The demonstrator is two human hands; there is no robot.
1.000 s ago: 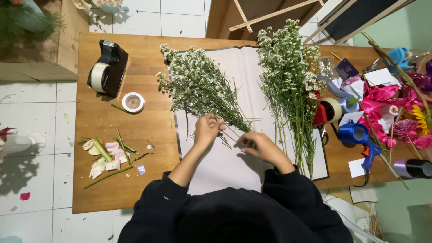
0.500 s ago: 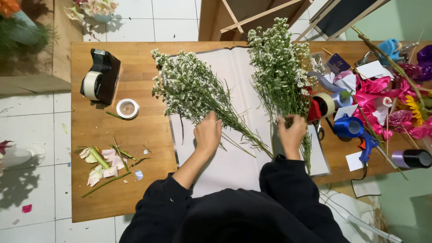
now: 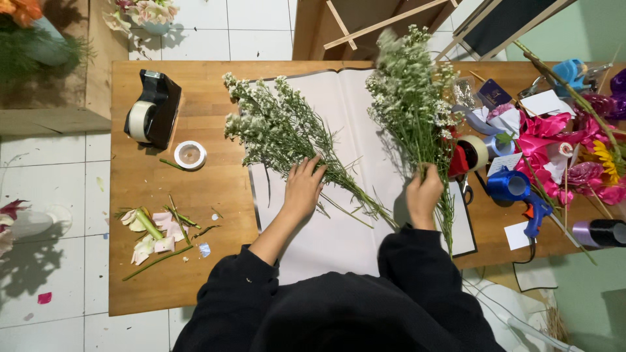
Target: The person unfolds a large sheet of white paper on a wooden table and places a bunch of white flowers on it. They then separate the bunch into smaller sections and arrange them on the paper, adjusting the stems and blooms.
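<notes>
My left hand (image 3: 304, 187) rests flat on the stems of a bunch of small white flowers (image 3: 274, 127) that lies on a sheet of pale wrapping paper (image 3: 345, 104). My right hand (image 3: 424, 195) is closed around the stems of a second bunch of white flowers (image 3: 412, 91), lifted and blurred above the paper's right side. Both black sleeves fill the bottom of the view.
The wooden table (image 3: 195, 189) carries a black tape dispenser (image 3: 151, 107), a small tape roll (image 3: 190, 155) and cut stems and petals (image 3: 153, 228) at left. Ribbon rolls, a blue glue gun (image 3: 531, 205), pink flowers (image 3: 580, 163) and cards crowd the right.
My right hand left the first bunch's stems, moved right, gripped the second bunch and lifted it. My left hand shifted up onto the first bunch.
</notes>
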